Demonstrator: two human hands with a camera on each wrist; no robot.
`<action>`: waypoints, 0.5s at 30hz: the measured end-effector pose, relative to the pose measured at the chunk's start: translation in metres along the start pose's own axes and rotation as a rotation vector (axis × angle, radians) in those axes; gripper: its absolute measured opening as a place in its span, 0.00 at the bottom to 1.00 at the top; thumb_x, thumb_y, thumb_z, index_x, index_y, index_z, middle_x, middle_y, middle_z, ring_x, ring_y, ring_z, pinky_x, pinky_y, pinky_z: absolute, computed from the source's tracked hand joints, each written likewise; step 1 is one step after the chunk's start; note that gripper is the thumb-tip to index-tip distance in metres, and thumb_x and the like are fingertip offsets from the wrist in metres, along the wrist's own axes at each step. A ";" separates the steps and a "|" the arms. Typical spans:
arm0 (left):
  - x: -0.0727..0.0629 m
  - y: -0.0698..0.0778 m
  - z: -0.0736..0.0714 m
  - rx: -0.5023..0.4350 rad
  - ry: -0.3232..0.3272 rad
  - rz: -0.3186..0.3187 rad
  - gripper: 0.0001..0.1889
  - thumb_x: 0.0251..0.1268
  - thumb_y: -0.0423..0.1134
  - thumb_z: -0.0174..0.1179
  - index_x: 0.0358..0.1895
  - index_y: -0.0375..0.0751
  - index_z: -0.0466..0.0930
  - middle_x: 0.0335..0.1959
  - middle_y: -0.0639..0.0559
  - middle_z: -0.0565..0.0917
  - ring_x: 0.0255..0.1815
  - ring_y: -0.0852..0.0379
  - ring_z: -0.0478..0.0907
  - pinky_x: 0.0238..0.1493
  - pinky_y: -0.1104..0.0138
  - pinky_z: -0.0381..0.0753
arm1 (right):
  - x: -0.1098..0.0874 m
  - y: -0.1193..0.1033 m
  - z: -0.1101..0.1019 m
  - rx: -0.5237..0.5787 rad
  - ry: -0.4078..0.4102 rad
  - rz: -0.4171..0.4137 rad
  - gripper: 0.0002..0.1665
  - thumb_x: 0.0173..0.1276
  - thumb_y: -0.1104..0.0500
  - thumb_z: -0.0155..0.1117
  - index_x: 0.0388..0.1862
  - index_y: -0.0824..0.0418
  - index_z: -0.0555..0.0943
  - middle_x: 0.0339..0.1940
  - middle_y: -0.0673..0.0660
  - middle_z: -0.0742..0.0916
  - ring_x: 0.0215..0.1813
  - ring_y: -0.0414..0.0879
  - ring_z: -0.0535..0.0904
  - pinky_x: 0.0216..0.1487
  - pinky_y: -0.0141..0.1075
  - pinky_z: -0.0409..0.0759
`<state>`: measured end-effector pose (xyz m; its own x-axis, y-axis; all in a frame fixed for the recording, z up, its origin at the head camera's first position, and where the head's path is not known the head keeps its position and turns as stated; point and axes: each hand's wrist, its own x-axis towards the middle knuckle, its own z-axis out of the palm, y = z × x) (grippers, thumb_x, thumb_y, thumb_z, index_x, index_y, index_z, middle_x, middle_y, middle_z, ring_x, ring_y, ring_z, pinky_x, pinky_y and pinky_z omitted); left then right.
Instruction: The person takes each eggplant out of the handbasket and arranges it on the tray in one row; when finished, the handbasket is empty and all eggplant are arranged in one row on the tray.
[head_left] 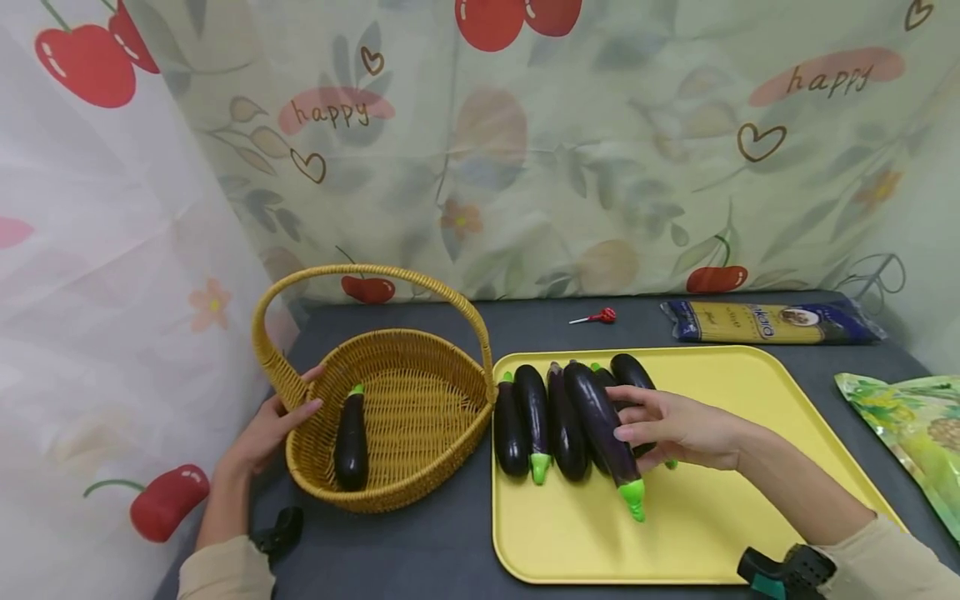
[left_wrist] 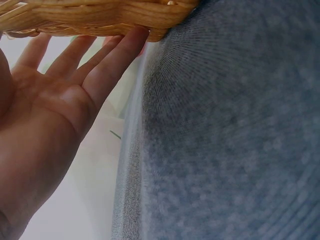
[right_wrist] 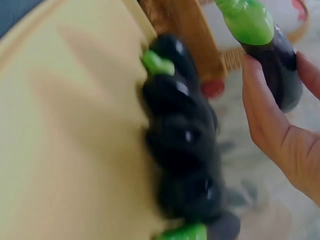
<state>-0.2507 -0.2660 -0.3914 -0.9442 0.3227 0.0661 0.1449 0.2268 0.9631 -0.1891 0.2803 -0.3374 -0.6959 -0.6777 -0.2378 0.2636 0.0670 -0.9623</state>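
Note:
My right hand (head_left: 667, 425) pinches a dark purple eggplant (head_left: 596, 412) between thumb and fingers, its green stem end pointing toward me. In the right wrist view that eggplant (right_wrist: 280, 65) is raised over the others. Beneath it, several eggplants (head_left: 532, 408) lie side by side on the left part of a yellow tray (head_left: 720, 517). To the left stands a woven basket (head_left: 405, 492) with a tall arched handle. My left hand (head_left: 262, 429) holds its left side near the handle's foot, thumb over the rim and fingers outside. One eggplant (head_left: 351, 442) lies inside the basket.
Behind the tray lie a red lollipop (head_left: 602, 316) and a blue-and-yellow pasta packet (head_left: 772, 323). A green bag (head_left: 915, 433) sits at the right, beyond the tray. Patterned cloth (head_left: 487, 167) hangs behind and left of the grey tabletop (head_left: 420, 550).

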 end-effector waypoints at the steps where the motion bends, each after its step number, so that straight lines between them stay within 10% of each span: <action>1: 0.000 -0.001 0.000 -0.001 -0.001 0.001 0.32 0.75 0.40 0.49 0.76 0.41 0.48 0.69 0.28 0.58 0.55 0.61 0.74 0.47 0.67 0.77 | -0.003 0.001 -0.006 0.003 0.007 -0.004 0.46 0.73 0.64 0.53 0.75 0.68 0.34 0.62 0.65 0.73 0.57 0.58 0.76 0.52 0.53 0.74; 15: 0.001 -0.004 -0.001 0.004 0.013 -0.005 0.32 0.74 0.41 0.50 0.76 0.42 0.49 0.68 0.28 0.59 0.54 0.60 0.75 0.46 0.67 0.77 | -0.044 0.009 -0.082 -0.058 0.142 0.027 0.46 0.77 0.62 0.47 0.74 0.68 0.27 0.55 0.57 0.78 0.55 0.53 0.78 0.54 0.50 0.74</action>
<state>-0.2527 -0.2677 -0.3946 -0.9485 0.3099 0.0650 0.1416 0.2315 0.9625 -0.2104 0.3709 -0.3461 -0.7777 -0.5647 -0.2763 0.2476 0.1288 -0.9603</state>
